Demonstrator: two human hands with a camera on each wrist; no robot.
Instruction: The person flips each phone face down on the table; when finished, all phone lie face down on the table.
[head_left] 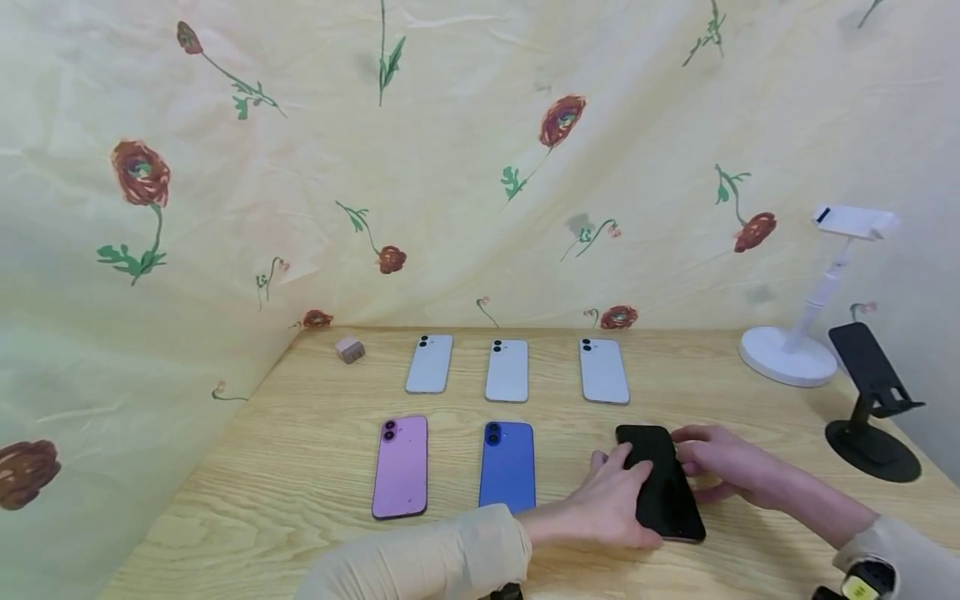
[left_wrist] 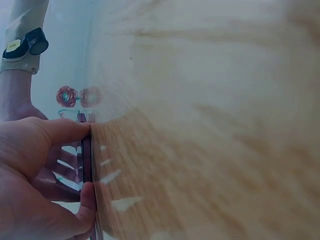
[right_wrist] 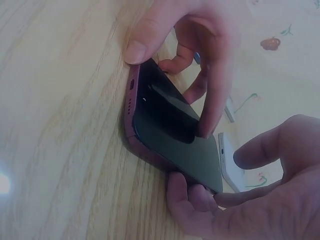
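Note:
A smartphone (head_left: pixel 667 496) lies screen up on the wooden table, its glass black and its frame pinkish purple in the right wrist view. My left hand (head_left: pixel 603 504) holds it from the left: the thumb is at the near end, one fingertip is on the glass, and other fingers are along the left side. At the right edge, fingertips of my right hand (head_left: pixel 731 464) touch the frame, while another digit (right_wrist: pixel 255 154) stands off it. A blue phone (head_left: pixel 507 462), back up, is partly behind my left sleeve. Left of that lies a purple phone (head_left: pixel 401 467), also back up.
Three white phones lie back up in a rear row: left (head_left: pixel 430 364), middle (head_left: pixel 507 372) and right (head_left: pixel 604 372). A small plug adapter (head_left: pixel 349 349) sits at the back left. On the right stand a white stand (head_left: pixel 787 357) and a black phone stand (head_left: pixel 872 450). Flowered cloth hangs behind.

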